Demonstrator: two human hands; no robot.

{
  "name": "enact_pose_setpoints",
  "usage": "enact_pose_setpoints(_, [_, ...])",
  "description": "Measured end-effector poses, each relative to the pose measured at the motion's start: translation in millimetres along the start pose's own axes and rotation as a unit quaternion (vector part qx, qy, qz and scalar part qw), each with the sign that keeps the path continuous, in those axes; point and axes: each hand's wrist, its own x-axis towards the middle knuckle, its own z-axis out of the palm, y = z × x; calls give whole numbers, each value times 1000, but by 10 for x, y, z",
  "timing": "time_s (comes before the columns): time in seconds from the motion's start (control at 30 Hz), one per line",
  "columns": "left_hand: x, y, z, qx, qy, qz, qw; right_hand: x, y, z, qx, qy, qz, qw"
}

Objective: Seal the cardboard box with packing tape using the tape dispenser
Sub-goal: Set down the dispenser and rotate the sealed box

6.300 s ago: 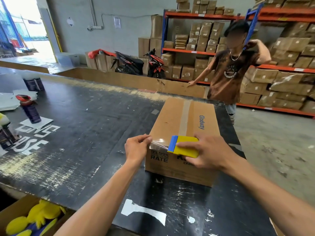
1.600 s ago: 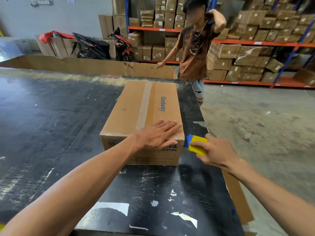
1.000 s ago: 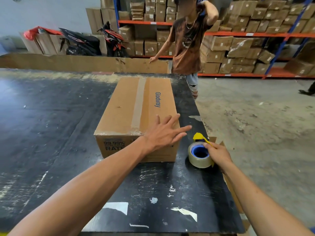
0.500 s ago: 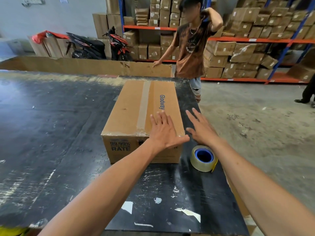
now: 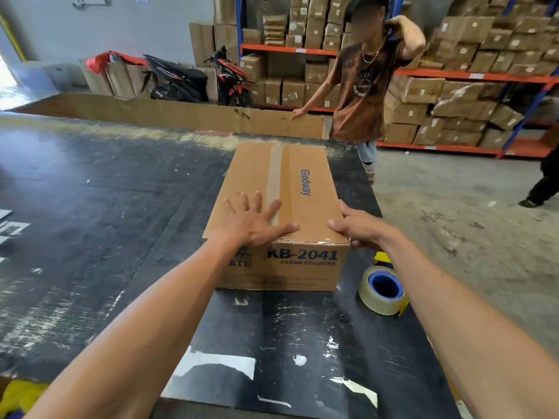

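A brown cardboard box (image 5: pixel 305 164) printed "Glodway" and "KB-2041" lies on the black table (image 5: pixel 115 207), with a strip of tape running down the middle of its top. My left hand (image 5: pixel 252 220) lies flat on the box's near top edge, fingers spread. My right hand (image 5: pixel 358 226) grips the box's near right corner, thumb on top and fingers down the side. The tape dispenser (image 5: pixel 382 290), a clear tape roll with a blue core and yellow holder, rests on the table right of the box, apart from both hands.
A person in a brown shirt (image 5: pixel 366 95) stands beyond the table's far right corner. A long cardboard sheet (image 5: pixel 169 113) lines the far edge. Shelves of boxes (image 5: pixel 472 95) and parked motorbikes (image 5: pixel 187 77) fill the background. The table's right edge drops to concrete floor (image 5: pixel 459 225).
My right hand put the tape dispenser down on the table and moved to the box's right corner. My left hand slid left across the box top. The box stays in place.
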Motion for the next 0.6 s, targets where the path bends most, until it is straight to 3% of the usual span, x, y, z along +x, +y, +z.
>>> enact_pose_setpoints(0.1, [-47, 145, 10, -20, -27, -47, 998, 113, -193, -126, -91, 29, 29, 995])
enact_pose_setpoints(0.2, [-52, 222, -69, -78, -35, -33, 996, 132, -353, -161, -208, 83, 65, 972])
enact_pose_setpoints(0.3, [-36, -112, -246, -95, 15, -26, 995, -87, -476, 101, -184, 187, 60, 963])
enact_pose_setpoints(0.4, [26, -549, -175, -50, 36, -94, 994, -294, -548, 597, -137, 159, 70, 975])
enact_pose_setpoints(0.5, [15, -606, -3, -110, -1, -76, 991, -348, -436, 934, -206, 150, 33, 966])
enact_pose_setpoints(0.6, [-29, -457, 32, -110, 9, -85, 990, -273, -275, 770, -228, 157, -22, 961])
